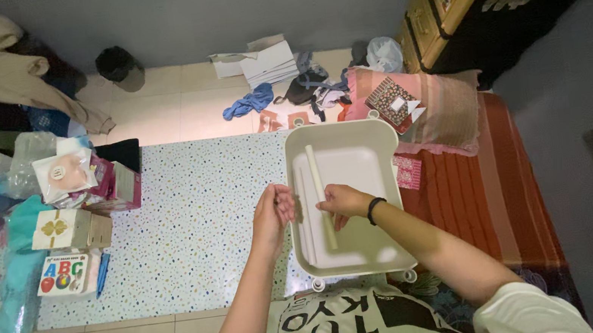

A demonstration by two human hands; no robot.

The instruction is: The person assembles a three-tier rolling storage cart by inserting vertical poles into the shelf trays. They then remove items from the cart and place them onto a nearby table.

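So the biggest thing here is the speckled mat (190,226) spread over the tiled floor, with a striped red mattress (498,193) on the right and a pile of boxes and bottles (28,217) along the left edge. Sitting at the near right corner of the mat is a white plastic tray (377,140) on little wheels, rounded corners, open side up. Inside it a long white rod (321,194) lies roughly near-to-far, with what looks like a second one flat beside it on the left.

The right hand (343,202) is inside the tray, fingers curled onto the rod about midway along. The left hand (273,211) is at the tray's left rim, fingers pinched together; can't tell if there's something small in it.

My read: it's mid-assembly, the rod being picked out. Lifting it cleanly would want a firmer grip and the tray steadied.
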